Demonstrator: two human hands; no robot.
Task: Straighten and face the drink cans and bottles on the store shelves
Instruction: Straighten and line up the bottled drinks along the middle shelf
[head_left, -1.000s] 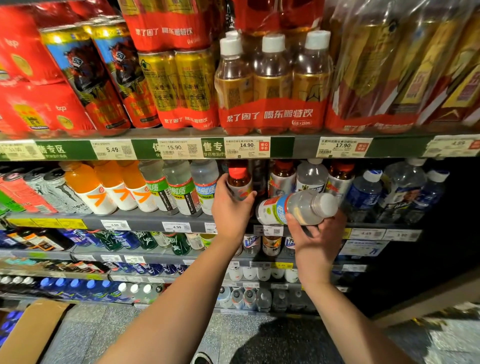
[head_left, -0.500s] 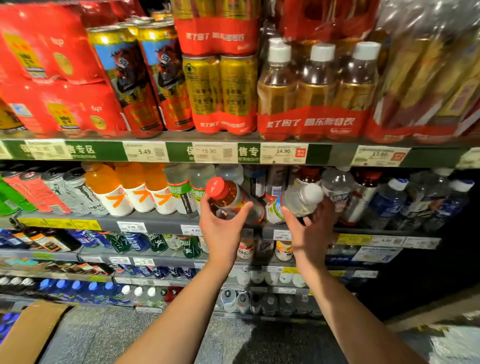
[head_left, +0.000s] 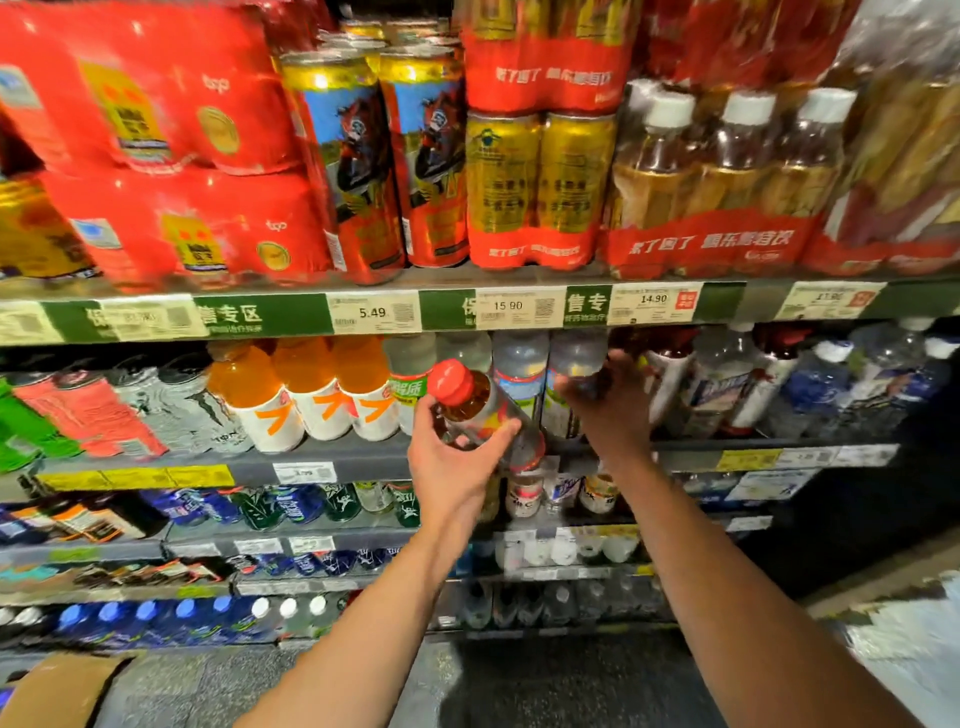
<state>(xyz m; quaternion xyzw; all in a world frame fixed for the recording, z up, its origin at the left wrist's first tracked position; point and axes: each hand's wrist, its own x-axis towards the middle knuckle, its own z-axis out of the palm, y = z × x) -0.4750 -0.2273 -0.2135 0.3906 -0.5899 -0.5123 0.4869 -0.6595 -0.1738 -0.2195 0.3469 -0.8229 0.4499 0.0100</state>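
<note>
The left hand (head_left: 451, 467) grips a tilted red-capped bottle (head_left: 480, 410) before the second shelf's front edge (head_left: 337, 457). The right hand (head_left: 608, 410) seems to clasp a clear bottle (head_left: 574, 374) standing there.

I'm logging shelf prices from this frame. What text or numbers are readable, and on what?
"5.49": price tag on the top shelf rail.
"15.90": price tag beside it.
"14.90": price tag further right.
"售专区": green rail strip.
Lower-shelf tags and bottle labels: too blurred to read.
</note>
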